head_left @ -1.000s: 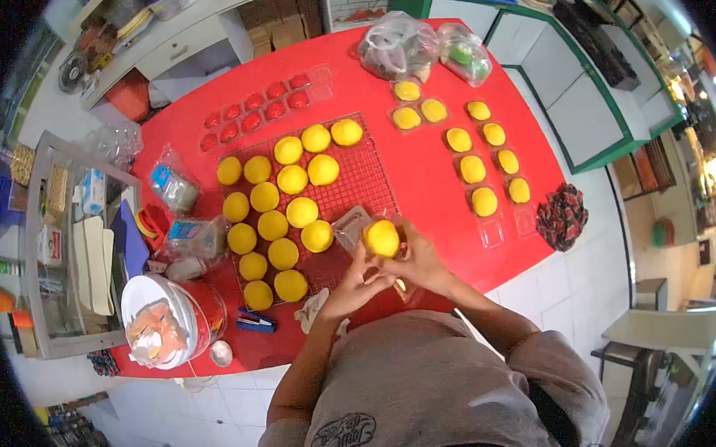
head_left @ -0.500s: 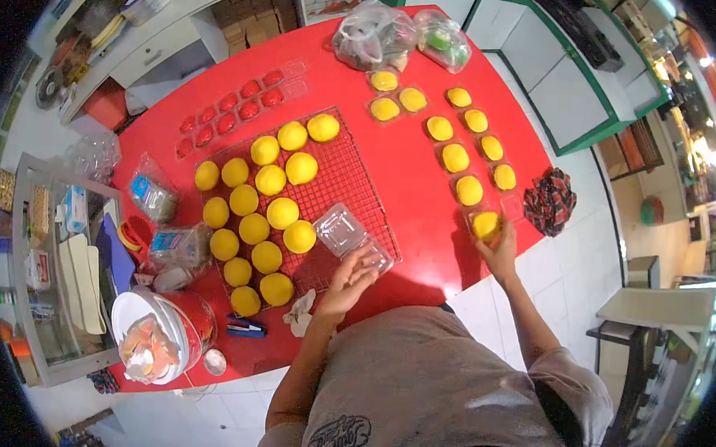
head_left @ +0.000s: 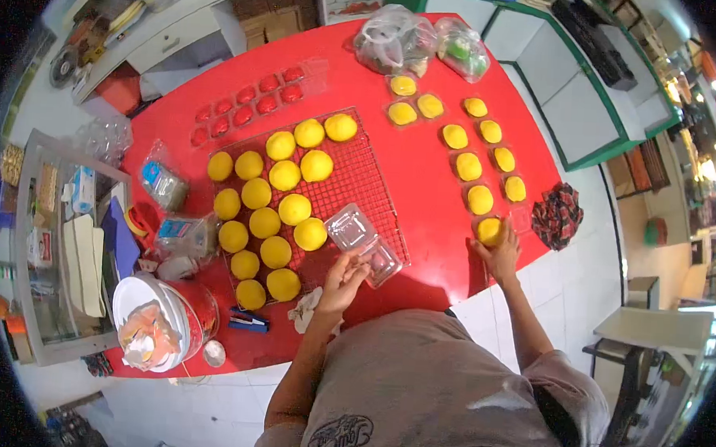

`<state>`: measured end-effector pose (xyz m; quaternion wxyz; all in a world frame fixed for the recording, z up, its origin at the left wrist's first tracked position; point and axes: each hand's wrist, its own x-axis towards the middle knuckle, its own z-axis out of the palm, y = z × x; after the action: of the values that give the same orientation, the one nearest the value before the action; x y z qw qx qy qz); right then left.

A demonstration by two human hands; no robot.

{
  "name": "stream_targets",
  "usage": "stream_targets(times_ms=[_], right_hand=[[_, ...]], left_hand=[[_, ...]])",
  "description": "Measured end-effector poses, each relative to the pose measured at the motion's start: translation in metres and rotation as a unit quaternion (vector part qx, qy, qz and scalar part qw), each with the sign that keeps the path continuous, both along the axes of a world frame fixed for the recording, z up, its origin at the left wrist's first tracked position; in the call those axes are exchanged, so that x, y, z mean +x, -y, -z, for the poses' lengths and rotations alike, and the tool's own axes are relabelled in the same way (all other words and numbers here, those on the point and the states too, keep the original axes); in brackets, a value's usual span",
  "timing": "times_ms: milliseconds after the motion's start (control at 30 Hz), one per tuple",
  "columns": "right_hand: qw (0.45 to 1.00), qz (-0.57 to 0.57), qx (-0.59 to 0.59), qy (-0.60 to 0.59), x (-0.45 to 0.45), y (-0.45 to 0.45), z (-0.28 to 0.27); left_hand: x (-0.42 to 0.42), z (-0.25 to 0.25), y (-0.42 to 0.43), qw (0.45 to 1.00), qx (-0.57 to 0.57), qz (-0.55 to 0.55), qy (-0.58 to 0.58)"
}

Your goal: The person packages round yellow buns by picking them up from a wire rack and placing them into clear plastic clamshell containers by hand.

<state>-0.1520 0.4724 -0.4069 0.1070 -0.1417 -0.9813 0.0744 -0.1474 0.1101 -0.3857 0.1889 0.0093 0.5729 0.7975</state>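
My left hand [head_left: 343,283] is closed at the near-left side of a clear plastic clamshell box [head_left: 351,227], its fingertips pinching the edge. The box lies unfolded, lid up, over the front right part of a red wire rack [head_left: 349,170], with nothing visible inside. At the table's right front, my right hand [head_left: 499,257] has its thumb and fingers around a yellow bun [head_left: 490,230], which seems to sit in a clear box. Several yellow buns [head_left: 275,252] rest unwrapped on the rack. More boxed yellow buns [head_left: 469,166] stand in rows beyond my right hand.
Boxed red items [head_left: 243,115] line the back left of the red table [head_left: 420,267]. Filled plastic bags [head_left: 396,41] stand at the back. A white-lidded bucket [head_left: 199,316], a blue stapler [head_left: 248,320] and packets [head_left: 164,187] are at the left; a dark checked cloth [head_left: 557,216] lies right.
My left hand has gone from spread over the clear box to pinching its near edge. My right hand stays at the same bun, its fingers slightly shifted. The whole view has shifted a little.
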Motion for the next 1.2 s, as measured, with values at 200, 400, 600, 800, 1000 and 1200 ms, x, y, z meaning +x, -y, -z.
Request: stream_targets(times_ms=[200,400,600,800,1000,1200], right_hand=[[0.973,-0.196,-0.054,-0.112,-0.03,0.052,-0.035],[0.887,-0.427,-0.137,-0.108,-0.07,0.155,-0.037],[0.84,-0.521,-0.078,-0.131,-0.115,0.218,-0.027],[0.822,-0.563,-0.006,-0.088,-0.136,0.219,-0.019],[0.829,-0.55,-0.046,-0.091,-0.123,0.21,-0.03],[0.827,-0.538,-0.118,-0.112,-0.099,0.211,-0.048]], left_hand=[[0.01,-0.004,0.003,0.989,-0.109,-0.05,-0.087],[0.023,0.003,0.01,0.967,-0.223,-0.086,-0.09],[0.026,0.014,0.01,0.958,-0.247,-0.107,-0.098],[0.021,0.013,0.009,0.963,-0.242,-0.111,-0.046],[0.011,0.053,0.005,0.972,-0.173,-0.158,-0.03],[-0.007,0.039,0.017,0.983,-0.147,-0.068,0.09]])
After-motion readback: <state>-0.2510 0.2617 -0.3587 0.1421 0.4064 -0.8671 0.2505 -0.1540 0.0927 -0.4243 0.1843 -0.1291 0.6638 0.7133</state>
